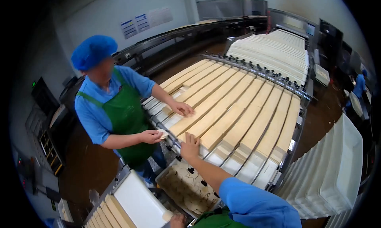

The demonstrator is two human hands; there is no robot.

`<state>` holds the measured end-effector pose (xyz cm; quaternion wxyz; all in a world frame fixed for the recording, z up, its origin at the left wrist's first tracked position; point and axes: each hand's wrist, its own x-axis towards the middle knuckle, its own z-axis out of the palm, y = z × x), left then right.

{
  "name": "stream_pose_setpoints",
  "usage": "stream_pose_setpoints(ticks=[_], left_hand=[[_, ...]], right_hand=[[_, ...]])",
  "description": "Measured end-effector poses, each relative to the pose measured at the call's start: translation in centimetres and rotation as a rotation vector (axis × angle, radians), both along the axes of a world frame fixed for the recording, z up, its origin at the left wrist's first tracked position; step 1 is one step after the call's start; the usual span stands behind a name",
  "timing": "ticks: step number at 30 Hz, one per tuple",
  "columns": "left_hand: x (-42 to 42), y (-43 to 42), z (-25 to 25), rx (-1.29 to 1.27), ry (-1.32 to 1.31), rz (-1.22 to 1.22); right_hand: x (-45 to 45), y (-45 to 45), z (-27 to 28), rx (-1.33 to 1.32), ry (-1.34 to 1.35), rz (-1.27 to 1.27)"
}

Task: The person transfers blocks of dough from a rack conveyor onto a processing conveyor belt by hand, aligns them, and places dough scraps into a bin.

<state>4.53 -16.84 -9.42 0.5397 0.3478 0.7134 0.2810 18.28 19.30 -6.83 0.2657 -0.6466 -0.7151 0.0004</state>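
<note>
My right hand (190, 146) reaches to the near end of a long pale strip (210, 117) on the slatted table, its fingers touching or just above the strip's end. What it holds, if anything, is hidden. Low in the view, my left hand (177, 221) is partly cut off at the frame's edge, beside the white board (139, 196) and a small pale piece (167, 215); its fingers are mostly hidden. Several strips lie side by side between dark dividing rods. Short stacked ends (240, 152) show near the front edge.
A co-worker in a blue cap (94, 52) and green apron stands at the left, one hand over the strips, the other holding a pale piece (163, 134). Below sits a bin of scraps (188, 188). White trays (325, 168) are stacked at the right.
</note>
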Motion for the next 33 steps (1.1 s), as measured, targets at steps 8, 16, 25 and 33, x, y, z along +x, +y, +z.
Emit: stream_pose_setpoints(ticks=[8,16,25,33], left_hand=[[-0.8,0.1,-5.1,0.593,0.962,-0.602],[0.0,0.3,-5.6,0.591,0.987,-0.525],[0.3,0.5,-5.2,0.598,0.989,-0.51],[0.4,0.2,-5.3,0.799,1.022,-0.37]], right_hand=[[1.0,1.3,-0.8,-0.035,-0.153,0.038],[1.0,1.4,-0.1,-0.021,-0.339,0.063],[1.1,2.2,-1.1,0.043,-0.344,0.093],[1.8,3.0,-2.2,0.167,-0.34,0.184]])
